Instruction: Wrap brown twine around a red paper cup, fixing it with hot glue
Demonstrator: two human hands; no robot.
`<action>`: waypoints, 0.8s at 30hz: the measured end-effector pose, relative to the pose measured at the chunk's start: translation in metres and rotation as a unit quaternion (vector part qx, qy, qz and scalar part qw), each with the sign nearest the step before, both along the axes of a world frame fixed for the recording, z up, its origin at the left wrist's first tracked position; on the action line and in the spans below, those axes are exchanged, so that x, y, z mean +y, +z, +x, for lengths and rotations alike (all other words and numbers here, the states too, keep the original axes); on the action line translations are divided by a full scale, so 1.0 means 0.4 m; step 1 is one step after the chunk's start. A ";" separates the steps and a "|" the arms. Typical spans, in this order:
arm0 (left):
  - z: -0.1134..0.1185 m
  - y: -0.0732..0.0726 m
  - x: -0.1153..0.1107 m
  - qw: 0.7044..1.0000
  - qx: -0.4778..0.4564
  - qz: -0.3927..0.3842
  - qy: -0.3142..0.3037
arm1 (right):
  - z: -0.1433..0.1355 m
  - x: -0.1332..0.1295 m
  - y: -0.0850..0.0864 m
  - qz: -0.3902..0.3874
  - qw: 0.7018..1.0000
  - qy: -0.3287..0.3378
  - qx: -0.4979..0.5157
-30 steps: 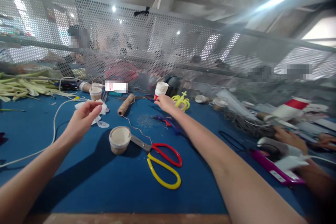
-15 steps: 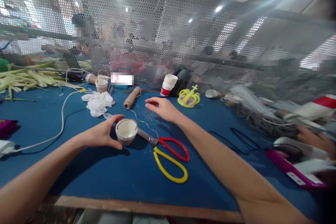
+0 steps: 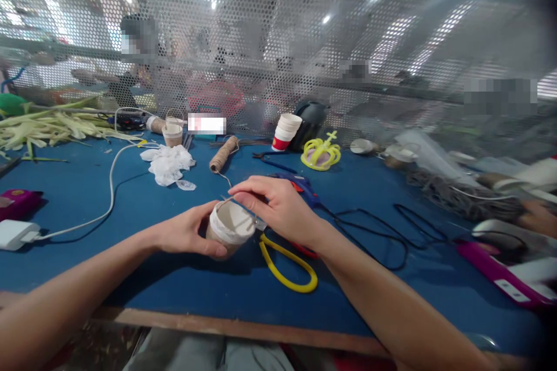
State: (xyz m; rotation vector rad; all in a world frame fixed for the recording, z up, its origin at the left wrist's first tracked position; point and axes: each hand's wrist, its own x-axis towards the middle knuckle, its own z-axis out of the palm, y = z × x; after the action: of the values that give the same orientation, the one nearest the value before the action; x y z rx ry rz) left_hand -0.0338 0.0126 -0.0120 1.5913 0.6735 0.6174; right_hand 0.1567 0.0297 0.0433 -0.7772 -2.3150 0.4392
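Note:
My left hand [image 3: 191,232] is wrapped around the side of a small white paper cup [image 3: 231,237], which tilts a little above the blue table. My right hand [image 3: 278,206] reaches over the cup's far rim, with thumb and fingers pinching a thin piece of brown twine [image 3: 224,203] there. A roll of the same twine [image 3: 224,154] lies behind the hands, its loose strand leading toward them. Scissors with a yellow handle loop [image 3: 289,275] lie right of the cup, partly covered by my right hand. A blue glue gun [image 3: 307,190] shows just behind that hand.
Crumpled white lace [image 3: 169,163] and a twine-trimmed cup [image 3: 173,133] stand back left. Stacked paper cups [image 3: 287,129] and a yellow crown-shaped piece [image 3: 321,153] are at the back. A black cord [image 3: 369,232] loops rightward. A perforated metal screen [image 3: 261,40] closes the far side.
My right hand has come down and left to the cup's rim and now pinches twine. My left hand has closed around the cup, which has been lifted and tilted. The view shifted slightly.

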 end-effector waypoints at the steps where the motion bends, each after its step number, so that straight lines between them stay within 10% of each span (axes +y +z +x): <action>1: 0.004 0.003 -0.005 1.000 -0.006 -0.012 -0.005 | -0.001 -0.005 0.001 0.004 1.000 0.004 -0.006; 24: 0.009 -0.002 -0.006 0.999 -0.042 -0.019 -0.011 | 0.004 -0.010 0.001 0.007 1.000 -0.017 -0.003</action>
State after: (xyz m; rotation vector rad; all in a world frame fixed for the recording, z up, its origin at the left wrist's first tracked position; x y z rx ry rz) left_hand -0.0302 0.0101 -0.0128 1.5263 0.6011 0.6478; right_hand 0.1582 0.0257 0.0435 -0.8100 -2.3044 0.4059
